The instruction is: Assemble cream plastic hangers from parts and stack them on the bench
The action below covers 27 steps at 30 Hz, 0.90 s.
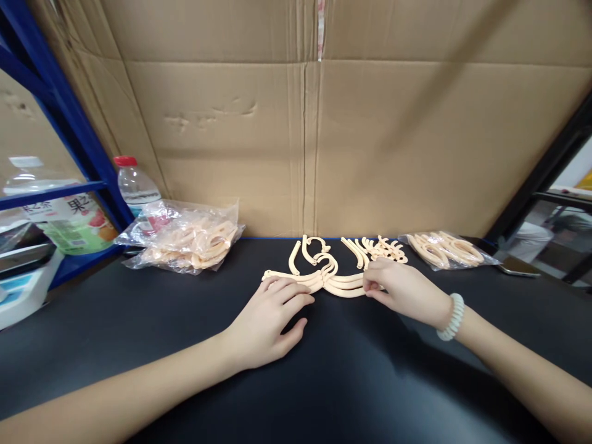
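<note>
My left hand (pixel 268 320) lies flat on the black table (pixel 139 345), fingers spread and resting on the left arm of a small stack of cream plastic hangers (pixel 330 280). My right hand (pixel 398 290), a bead bracelet (pixel 451 317) at its wrist, pinches the right arm of the same stack between thumb and fingertips. The stack sits at the middle of the table, between my hands, its hook pointing away from me.

Just behind it lie loose hanger parts (pixel 382 248), some curved, some notched. Further right is a clear bag of hangers (pixel 446 250); to the left, a larger crumpled bag (pixel 185 237) holds more. A water bottle (pixel 134 185) with a red cap stands behind that bag, beside the blue shelf frame (pixel 60 123). A cardboard wall (pixel 305 123) closes the back.

As I judge it, the stacked pieces look thin and slick, so uneven pressure from either hand could fan them apart. Any push forward risks sliding the stack into the loose parts behind and mixing them.
</note>
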Tool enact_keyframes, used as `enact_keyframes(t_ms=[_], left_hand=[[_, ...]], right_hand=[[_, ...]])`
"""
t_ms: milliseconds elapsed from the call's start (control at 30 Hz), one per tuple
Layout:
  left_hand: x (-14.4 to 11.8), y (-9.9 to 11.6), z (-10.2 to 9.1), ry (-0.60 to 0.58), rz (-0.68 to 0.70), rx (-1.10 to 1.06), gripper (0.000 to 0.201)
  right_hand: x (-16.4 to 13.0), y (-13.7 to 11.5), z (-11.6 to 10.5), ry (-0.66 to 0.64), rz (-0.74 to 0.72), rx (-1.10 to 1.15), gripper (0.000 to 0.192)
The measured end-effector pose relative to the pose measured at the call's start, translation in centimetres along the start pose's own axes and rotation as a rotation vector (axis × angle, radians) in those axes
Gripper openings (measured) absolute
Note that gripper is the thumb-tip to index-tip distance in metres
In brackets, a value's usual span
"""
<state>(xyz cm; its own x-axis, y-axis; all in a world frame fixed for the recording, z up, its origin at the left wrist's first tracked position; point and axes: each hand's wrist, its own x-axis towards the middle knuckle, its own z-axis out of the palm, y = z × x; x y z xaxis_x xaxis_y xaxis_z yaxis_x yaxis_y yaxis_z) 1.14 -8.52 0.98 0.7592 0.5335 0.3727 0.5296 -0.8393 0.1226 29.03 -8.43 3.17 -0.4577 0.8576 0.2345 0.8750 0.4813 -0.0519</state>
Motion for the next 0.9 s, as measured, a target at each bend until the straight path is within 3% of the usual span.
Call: enact_keyframes(t_ms=[333, 600, 767, 900], left_hand=[[0.2, 0.0, -0.1, 0.02, 0.007, 0.001, 0.028], [0.9, -0.3, -1.1, 0.071, 0.049, 0.058, 0.028], [3.7, -2.4, -2.9, -0.029, -0.13, 0.204, 0.025], [6.9, -4.9, -2.7, -0.125, -0.342, 0.257, 0.027]], right_hand=[[0.0, 0.4, 0.1, 0.004, 0.012, 0.009, 0.018], [0.5, 0.4, -0.4, 0.144, 0.018, 0.086, 0.014], [3.9, 1.1, -0.7, 0.193, 0.126, 0.137, 0.012], [8.4, 2.0, -0.1, 0.131, 0.192, 0.133, 0.013]])
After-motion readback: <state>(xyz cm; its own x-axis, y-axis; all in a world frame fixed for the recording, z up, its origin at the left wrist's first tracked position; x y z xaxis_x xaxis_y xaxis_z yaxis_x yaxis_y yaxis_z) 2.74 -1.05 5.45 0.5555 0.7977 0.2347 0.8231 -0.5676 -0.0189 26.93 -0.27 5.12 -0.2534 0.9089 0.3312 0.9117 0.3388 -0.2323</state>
